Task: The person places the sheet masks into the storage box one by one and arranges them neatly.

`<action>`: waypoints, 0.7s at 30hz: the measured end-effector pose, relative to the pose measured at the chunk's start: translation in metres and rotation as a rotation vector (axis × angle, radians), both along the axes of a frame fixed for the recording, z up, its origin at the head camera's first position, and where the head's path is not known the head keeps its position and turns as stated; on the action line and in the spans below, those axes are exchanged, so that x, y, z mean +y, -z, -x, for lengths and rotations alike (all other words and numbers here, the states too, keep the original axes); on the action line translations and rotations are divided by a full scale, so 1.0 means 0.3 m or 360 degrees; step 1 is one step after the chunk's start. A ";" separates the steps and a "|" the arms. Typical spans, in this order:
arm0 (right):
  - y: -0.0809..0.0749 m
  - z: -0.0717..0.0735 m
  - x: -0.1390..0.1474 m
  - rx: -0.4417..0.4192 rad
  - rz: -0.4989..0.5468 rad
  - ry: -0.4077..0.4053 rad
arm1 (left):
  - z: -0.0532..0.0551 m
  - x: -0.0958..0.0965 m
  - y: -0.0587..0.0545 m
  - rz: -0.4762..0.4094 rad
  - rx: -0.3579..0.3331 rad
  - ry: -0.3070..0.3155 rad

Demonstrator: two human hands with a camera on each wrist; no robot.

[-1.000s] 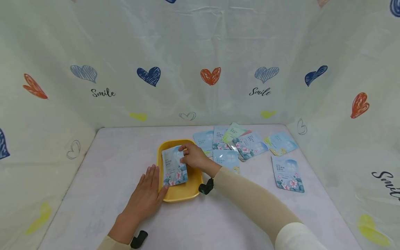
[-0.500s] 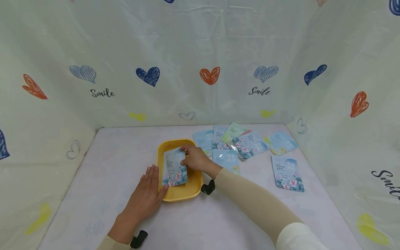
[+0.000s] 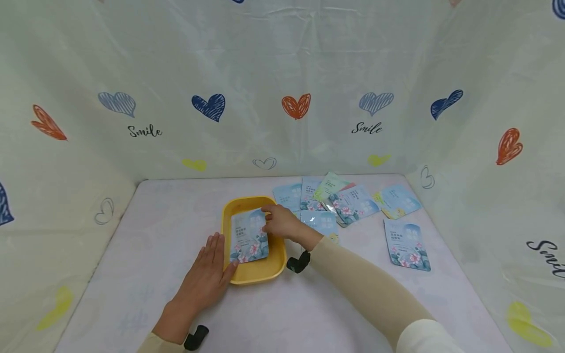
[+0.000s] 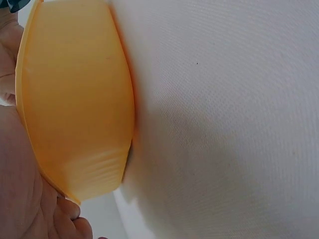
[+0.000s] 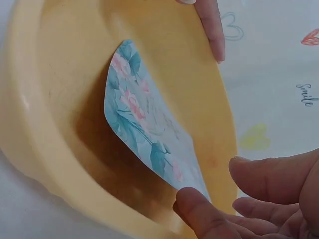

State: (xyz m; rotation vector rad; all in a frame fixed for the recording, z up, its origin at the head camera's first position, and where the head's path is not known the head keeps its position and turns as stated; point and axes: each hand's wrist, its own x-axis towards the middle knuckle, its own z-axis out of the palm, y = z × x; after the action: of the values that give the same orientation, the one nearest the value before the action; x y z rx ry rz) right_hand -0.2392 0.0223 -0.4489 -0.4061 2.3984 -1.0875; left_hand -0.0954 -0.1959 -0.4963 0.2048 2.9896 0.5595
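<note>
A yellow plastic tray [image 3: 260, 275] stands left of the table's middle. In it lies a pale blue sachet [image 3: 249, 236] printed with pink flowers and green leaves; in the right wrist view this packet [image 5: 144, 117] slants above a shadow on the tray floor. My right hand [image 3: 287, 226] is at the sachet's right edge. A fingertip [image 5: 194, 201] touches that edge, while another digit stands apart from it. Against the tray's left side rests my left hand [image 3: 207, 272], fingers straight and together, thumb over the rim. The tray's outer wall [image 4: 79, 99] fills much of the left wrist view.
Behind my right hand, several flat sachets [image 3: 355, 203] overlap at the table's back right, one of them green [image 3: 330, 186]. Another blue sachet [image 3: 407, 245] lies alone at the right, below a yellow-cornered one [image 3: 399, 201]. A heart-print cloth [image 3: 251, 137] encloses the table.
The sachet in the tray has shifted slightly down and right. My right hand has drawn a little to the right, its fingers now at the sachet's edge. My left hand has not moved.
</note>
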 end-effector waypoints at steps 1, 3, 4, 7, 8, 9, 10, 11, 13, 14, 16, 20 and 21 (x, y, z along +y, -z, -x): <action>0.001 -0.001 0.005 0.0002 0.0016 0.0008 | 0.001 0.001 0.000 0.0000 -0.0002 0.0002; 0.007 0.001 0.016 0.0017 0.0059 0.0028 | 0.002 0.002 0.001 -0.0002 -0.0008 0.0005; 0.014 0.003 0.023 0.0020 0.0086 0.0038 | 0.002 0.002 0.001 0.0000 -0.0009 0.0006; 0.031 0.011 0.044 -0.0025 0.0241 0.0087 | 0.003 0.004 0.001 0.0002 -0.0015 -0.0003; 0.037 0.014 0.051 -0.0053 0.0302 0.0103 | 0.004 0.004 0.002 0.0005 -0.0017 -0.0007; 0.042 0.016 0.058 -0.0086 0.0369 0.0117 | 0.004 0.005 0.001 0.0007 -0.0017 -0.0012; 0.046 0.017 0.064 -0.0115 0.0425 0.0132 | 0.004 0.006 0.001 0.0009 -0.0015 -0.0016; 0.047 0.015 0.070 -0.0148 0.0492 0.0151 | 0.004 0.007 0.000 0.0010 -0.0018 -0.0021; 0.051 0.014 0.082 -0.0183 0.0587 0.0186 | 0.004 0.009 0.001 0.0015 -0.0015 -0.0025; 0.051 0.012 0.087 -0.0179 0.0609 0.0198 | 0.004 0.009 0.001 0.0016 -0.0015 -0.0025; 0.054 0.009 0.102 -0.0157 0.0648 0.0232 | 0.004 0.009 0.000 0.0010 -0.0011 -0.0026; 0.058 0.003 0.148 -0.0061 0.0638 0.0277 | 0.003 0.009 0.002 -0.0001 -0.0011 -0.0026; 0.061 0.001 0.164 -0.0026 0.0618 0.0283 | 0.002 0.009 0.002 -0.0003 -0.0013 -0.0026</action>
State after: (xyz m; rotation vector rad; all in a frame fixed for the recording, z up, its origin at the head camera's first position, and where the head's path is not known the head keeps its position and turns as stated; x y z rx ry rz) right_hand -0.2396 0.0716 -0.4672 -0.3114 2.2377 -1.6385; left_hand -0.0961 -0.1933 -0.4970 0.1779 2.9858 0.5633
